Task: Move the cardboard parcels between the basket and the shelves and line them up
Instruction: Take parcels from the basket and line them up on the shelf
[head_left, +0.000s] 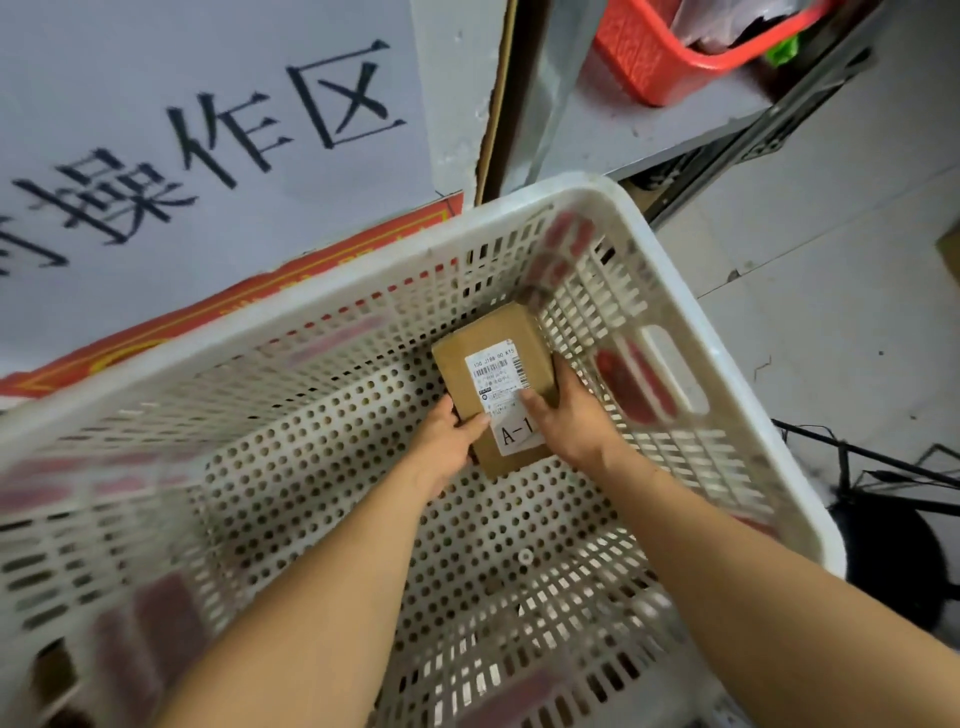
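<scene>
A large white paper sign (197, 130) with bold black characters stands at upper left. A red-and-yellow printed banner strip (234, 306) runs along its lower edge. A red perforated plastic bin (660, 52) sits at upper right, contents indistinct. Pale grey floor tiles (831, 260) lie at right, with black metal stand legs (872, 467) at the lower right.

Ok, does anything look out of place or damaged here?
Nothing stands out. Both hands, left and right, grip one intact cardboard parcel inside the white basket; its label looks flat and undamaged.
</scene>
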